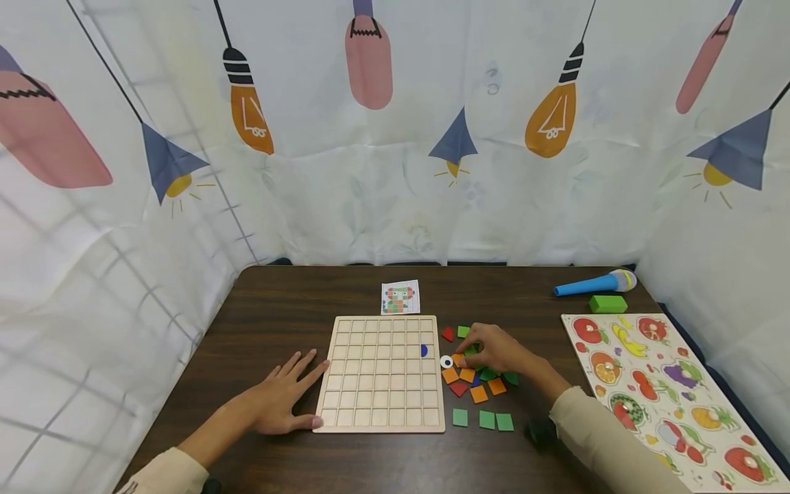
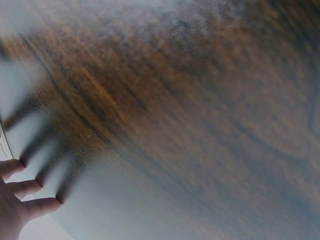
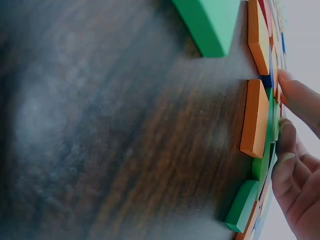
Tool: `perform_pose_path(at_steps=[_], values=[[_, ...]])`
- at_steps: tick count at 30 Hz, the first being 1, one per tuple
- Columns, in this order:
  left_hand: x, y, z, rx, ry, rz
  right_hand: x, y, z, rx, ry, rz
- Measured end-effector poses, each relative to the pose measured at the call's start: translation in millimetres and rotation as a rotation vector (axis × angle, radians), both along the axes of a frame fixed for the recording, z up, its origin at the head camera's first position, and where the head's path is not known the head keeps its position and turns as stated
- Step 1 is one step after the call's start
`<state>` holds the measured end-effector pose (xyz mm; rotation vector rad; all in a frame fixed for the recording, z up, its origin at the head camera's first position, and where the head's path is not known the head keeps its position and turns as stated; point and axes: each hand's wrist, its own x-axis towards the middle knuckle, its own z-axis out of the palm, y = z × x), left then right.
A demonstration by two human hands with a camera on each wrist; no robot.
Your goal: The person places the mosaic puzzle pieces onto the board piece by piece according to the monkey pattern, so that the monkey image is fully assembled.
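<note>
The left hand point(image 1: 286, 399) lies spread at the left edge of the gridded board point(image 1: 381, 374), its grip released, the thumb on the near left corner. The right hand point(image 1: 496, 348) is among the loose pieces point(image 1: 479, 394) just right of the board, fingertips at an orange piece point(image 1: 456, 358) — whether its grip holds that piece, I cannot tell. A blue half-round point(image 1: 424, 350) sits on the board's right side; a white round piece point(image 1: 447, 361) lies beside the board — and a picture card point(image 1: 400, 298) rests on the surface point(image 1: 308, 295) beyond it.
</note>
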<state>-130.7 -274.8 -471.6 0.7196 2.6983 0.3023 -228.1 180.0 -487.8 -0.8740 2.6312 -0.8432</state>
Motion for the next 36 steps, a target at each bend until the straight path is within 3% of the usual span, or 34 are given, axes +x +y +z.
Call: perform_pose_path(at_steps=[9, 18, 36], values=[[-1.1, 1.1, 1.0, -0.008, 0.012, 0.001, -1.1, -7.3, -1.4, 0.082, 0.043, -0.038], [-1.1, 0.2, 0.3, -0.003, 0.012, -0.003, 3.1, -9.0, 1.7, 0.004, 0.021, 0.027], [-0.5, -0.1, -2.1, 0.007, 0.01, -0.008, 5.0, -9.0, -1.4, 0.019, 0.031, 0.053]])
